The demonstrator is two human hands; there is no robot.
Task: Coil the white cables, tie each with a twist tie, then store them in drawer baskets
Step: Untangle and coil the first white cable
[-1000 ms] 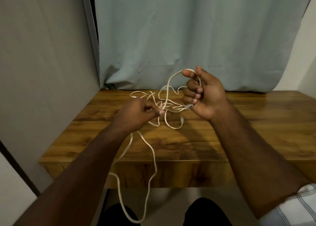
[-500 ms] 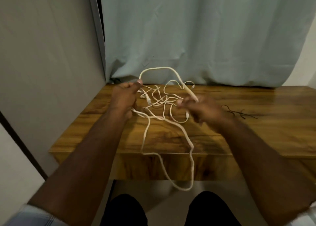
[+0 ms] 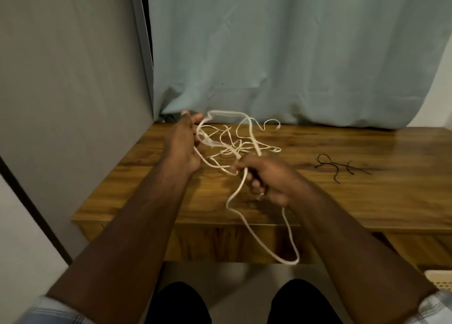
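Observation:
A tangle of white cables [image 3: 234, 145] lies on the wooden table [image 3: 367, 201] near its back left. My left hand [image 3: 184, 142] is raised at the tangle's left side, fingers partly spread, with a cable loop running over them. My right hand [image 3: 266, 179] is closed on a cable strand in front of the tangle. From it a long loop [image 3: 291, 260] hangs down past the table's front edge. Black twist ties [image 3: 337, 167] lie on the table to the right of my right hand.
A pale blue curtain [image 3: 293, 54] hangs behind the table. A grey panel [image 3: 68, 78] stands close on the left. A drawer front [image 3: 415, 247] shows under the table at right, with a pale perforated basket corner [image 3: 440, 281] below it. My dark-clad legs are under the front edge.
My right hand dropped from a raised grip to low over the table. My left hand moved left and up, spreading a loop. The hanging cable loop shortened and swung right. The view shifted left.

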